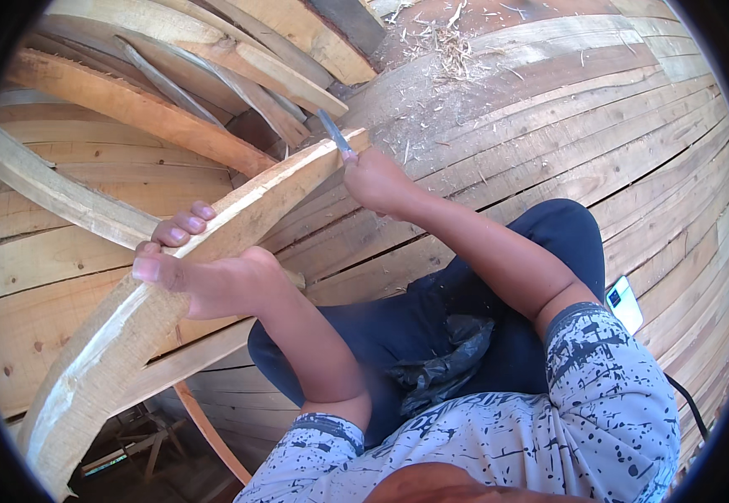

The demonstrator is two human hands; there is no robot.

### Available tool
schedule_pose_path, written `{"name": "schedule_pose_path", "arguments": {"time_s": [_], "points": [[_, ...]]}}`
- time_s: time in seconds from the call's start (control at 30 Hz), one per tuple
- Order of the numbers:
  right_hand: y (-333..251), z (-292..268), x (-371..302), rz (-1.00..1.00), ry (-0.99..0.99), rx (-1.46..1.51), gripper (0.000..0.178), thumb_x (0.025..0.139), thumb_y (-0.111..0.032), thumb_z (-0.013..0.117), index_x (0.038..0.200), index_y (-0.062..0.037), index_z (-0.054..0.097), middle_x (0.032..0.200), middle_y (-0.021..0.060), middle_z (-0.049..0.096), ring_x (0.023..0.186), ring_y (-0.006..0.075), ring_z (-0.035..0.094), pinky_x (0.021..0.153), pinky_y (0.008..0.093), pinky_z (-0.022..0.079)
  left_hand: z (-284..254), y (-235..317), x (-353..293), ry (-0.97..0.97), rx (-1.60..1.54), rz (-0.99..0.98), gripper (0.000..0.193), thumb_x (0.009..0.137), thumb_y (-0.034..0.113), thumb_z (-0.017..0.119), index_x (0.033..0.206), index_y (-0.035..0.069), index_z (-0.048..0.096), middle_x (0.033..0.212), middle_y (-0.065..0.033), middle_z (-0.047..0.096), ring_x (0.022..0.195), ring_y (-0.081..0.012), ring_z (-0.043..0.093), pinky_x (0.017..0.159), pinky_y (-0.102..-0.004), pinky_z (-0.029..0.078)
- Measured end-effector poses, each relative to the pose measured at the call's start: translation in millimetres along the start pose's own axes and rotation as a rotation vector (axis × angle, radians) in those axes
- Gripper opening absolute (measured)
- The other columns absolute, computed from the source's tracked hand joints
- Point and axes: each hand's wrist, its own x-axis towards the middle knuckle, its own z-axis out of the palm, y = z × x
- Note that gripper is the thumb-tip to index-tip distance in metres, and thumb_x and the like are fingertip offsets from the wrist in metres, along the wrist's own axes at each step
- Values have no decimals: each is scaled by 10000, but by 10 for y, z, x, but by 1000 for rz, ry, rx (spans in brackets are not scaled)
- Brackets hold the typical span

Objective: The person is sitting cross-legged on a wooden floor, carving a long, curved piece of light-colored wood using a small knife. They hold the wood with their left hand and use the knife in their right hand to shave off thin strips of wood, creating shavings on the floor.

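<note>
A long curved timber (285,197) runs from the lower left up toward the middle of the view, with an uneven whitish strip (88,365) along its upper edge. My left hand (218,277) is closed over this timber partway along, the thumb and fingertips lying on its top edge. Near its far end my right hand (379,183) is wrapped round the handle of a knife-like tool, which the fist hides. The narrow metal blade (333,132) sticks out past the fist and crosses the timber's top edge, pointing away from me.
Curved wooden planks form the floor (507,168) under me. Several loose timbers (147,109) and a curved rib (63,189) lie at the far left. Wood shavings (452,54) are scattered at the back. A dark plastic bag (457,360) rests on my lap; a phone (624,303) lies at right.
</note>
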Motion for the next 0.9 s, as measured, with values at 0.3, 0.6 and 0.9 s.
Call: {"name": "schedule_pose_path", "arguments": {"time_s": [0.3,0.6,0.9], "points": [[-73,-233,94,72,-74,130,514,1050,-414,373,842,28,533,609,54,491,456,201,487,421,396,416,28,-1,-107,-78,11,60,485,919,544,653,936,86,491,747,-28,459,669,-154,477,648,-327,462],[80,-178,273,368,-84,402,403,1047,-427,358,937,-61,487,615,-8,372,458,117,317,407,322,263,17,-49,-33,-68,-22,43,471,922,551,642,955,106,491,751,-18,454,668,-148,477,645,-315,453],[-342,-133,-100,187,-134,244,477,1048,-456,354,942,-14,499,665,31,447,504,154,422,446,365,384,3,-52,-24,-62,-40,11,487,910,571,645,977,112,494,763,-15,463,685,-144,478,666,-313,461]]}}
